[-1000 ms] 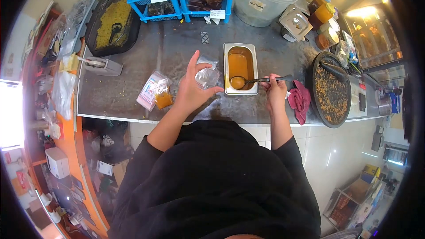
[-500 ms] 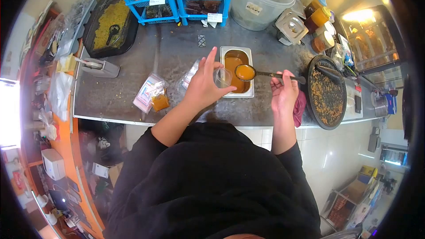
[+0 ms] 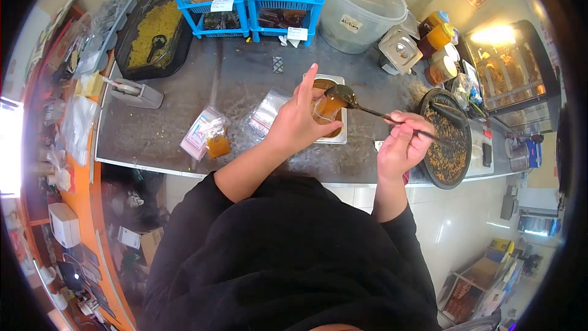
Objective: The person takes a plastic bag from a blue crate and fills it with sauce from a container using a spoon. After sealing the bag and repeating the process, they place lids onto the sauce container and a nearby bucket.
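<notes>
My left hand (image 3: 293, 124) curves half-open around a clear container (image 3: 328, 109), over the pan (image 3: 334, 140) probably for drips; my closed right hand (image 3: 401, 147) tips the spoon (image 3: 341, 96) from three o'clock.

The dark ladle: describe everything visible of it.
The dark, long-handled ladle has a rounded, shiny bowl, tipped over a clear plastic cup of orange liquid in the left hand. Its slim handle runs from the bowl to the right hand, whose fingers grip it; the end beyond them is blurred. Its material, and whether the bowl touches the cup, I cannot tell.
</notes>
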Demonstrator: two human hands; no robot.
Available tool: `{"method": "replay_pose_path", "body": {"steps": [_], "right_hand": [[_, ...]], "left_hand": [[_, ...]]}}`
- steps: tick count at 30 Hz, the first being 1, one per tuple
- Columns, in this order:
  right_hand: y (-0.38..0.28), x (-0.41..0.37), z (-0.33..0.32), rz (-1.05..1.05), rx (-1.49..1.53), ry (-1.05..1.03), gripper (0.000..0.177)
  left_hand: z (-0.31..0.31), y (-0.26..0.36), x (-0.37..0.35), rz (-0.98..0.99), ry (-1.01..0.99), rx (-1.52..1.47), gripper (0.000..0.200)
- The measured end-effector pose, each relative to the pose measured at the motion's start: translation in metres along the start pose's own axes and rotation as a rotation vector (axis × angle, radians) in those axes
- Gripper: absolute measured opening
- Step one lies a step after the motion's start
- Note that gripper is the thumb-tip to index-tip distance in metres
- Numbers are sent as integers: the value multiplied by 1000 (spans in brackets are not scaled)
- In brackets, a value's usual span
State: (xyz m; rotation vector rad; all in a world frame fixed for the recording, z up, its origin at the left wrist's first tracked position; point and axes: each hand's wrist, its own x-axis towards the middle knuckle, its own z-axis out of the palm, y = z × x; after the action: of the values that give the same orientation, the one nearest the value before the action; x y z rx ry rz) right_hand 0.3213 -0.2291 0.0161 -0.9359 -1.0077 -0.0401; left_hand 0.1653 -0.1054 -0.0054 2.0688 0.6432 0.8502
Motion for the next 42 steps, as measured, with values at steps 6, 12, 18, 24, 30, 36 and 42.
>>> {"method": "replay_pose_path", "body": {"steps": [6, 12, 18, 24, 30, 36, 42], "right_hand": [[-14, 8, 7, -278, -68, -196, 4], [-15, 10, 6, -214, -46, -187, 9], [8, -4, -4, 457, 211, 273, 14], [31, -27, -21, 409, -149, 170, 10], [38, -62, -21, 288, -526, -614, 13], [-2, -30, 33, 356, -404, -496, 24], [6, -35, 47, 789, 70, -326, 16]], "left_hand": [[-2, 2, 1, 6, 10, -34, 120], [0, 1, 0, 62, 51, -23, 117], [0, 0, -1, 64, 63, -7, 116], [-8, 4, -2, -7, 7, 9, 115], [-13, 9, -5, 19, 62, 72, 107], [-17, 26, -9, 111, 131, 69, 104], [-31, 26, -12, -42, 248, -385, 67]]}}
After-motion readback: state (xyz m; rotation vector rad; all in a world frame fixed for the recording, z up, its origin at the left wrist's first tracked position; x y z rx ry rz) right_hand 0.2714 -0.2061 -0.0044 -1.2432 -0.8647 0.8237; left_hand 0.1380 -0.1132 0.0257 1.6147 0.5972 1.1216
